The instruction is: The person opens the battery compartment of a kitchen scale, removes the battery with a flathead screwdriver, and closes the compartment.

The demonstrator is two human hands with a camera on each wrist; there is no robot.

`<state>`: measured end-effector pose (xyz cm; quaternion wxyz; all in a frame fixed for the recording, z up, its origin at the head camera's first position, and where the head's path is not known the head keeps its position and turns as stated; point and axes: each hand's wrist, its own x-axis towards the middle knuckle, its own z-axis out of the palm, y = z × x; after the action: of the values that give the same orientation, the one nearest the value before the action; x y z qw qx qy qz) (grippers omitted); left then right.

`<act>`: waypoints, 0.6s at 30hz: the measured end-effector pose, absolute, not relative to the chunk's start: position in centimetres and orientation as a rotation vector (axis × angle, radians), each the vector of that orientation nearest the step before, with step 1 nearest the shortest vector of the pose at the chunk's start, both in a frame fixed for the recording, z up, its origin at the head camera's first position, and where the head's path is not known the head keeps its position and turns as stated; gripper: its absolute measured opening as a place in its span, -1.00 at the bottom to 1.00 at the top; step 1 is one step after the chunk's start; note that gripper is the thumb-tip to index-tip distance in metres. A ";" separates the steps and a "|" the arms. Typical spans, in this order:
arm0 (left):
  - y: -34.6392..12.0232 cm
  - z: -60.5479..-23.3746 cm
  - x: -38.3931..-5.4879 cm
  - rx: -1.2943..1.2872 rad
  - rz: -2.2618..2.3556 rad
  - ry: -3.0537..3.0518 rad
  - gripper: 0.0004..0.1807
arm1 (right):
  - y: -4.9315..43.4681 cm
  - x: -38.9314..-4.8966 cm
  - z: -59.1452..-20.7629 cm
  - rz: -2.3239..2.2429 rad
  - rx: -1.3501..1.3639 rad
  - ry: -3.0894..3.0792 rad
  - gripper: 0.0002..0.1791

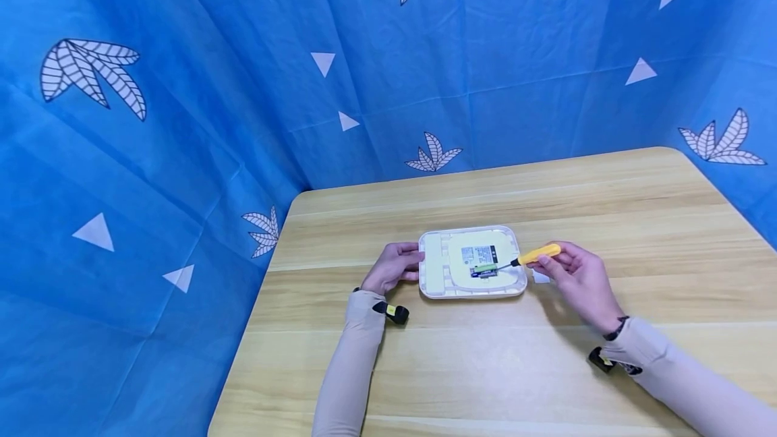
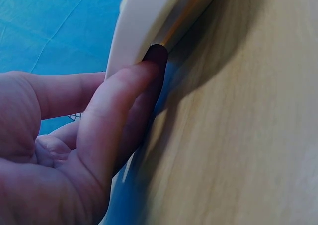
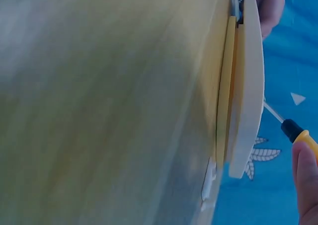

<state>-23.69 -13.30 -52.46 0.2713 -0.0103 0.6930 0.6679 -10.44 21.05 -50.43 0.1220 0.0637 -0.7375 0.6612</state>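
A white rounded plastic device point(image 1: 437, 265) lies with its underside up, showing a printed label point(image 1: 479, 255) and a small battery compartment. In the compartment I see a green battery point(image 1: 485, 267) beside a dark one point(image 1: 483, 274). My left hand point(image 1: 396, 267) grips the device's left edge between thumb and fingers; the left wrist view shows a finger point(image 2: 119, 91) reaching under the rim. A yellow-handled screwdriver point(image 1: 537, 254) is held in my right hand point(image 1: 579, 282), its shaft slanting down left. The tip is at the green battery's right end; whether it touches is too small to tell.
A small white piece point(image 1: 540, 276) lies on the wooden table point(image 1: 485, 369) just right of the device, partly beneath my right hand. Blue curtains point(image 1: 388, 86) with leaf prints hang behind the table and along its sides.
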 end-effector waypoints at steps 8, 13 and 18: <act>-13.3 -52.3 -23.6 -0.015 1.797 1.878 -0.45 | 22.0 -10.4 -50.2 2.091 0.149 -2.007 -0.68; -13.4 -52.4 -23.6 -0.023 1.800 1.877 -0.44 | 23.2 -10.6 -49.9 2.161 0.156 -1.902 -0.65; -13.3 -52.5 -23.6 -0.032 1.801 1.874 -0.46 | 24.9 -11.0 -49.2 2.115 0.163 -1.866 -0.67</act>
<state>-23.60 -13.29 -52.53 0.2678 -0.0120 0.6946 0.6676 -11.03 24.95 -49.18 0.1574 0.0570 -0.6523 0.7393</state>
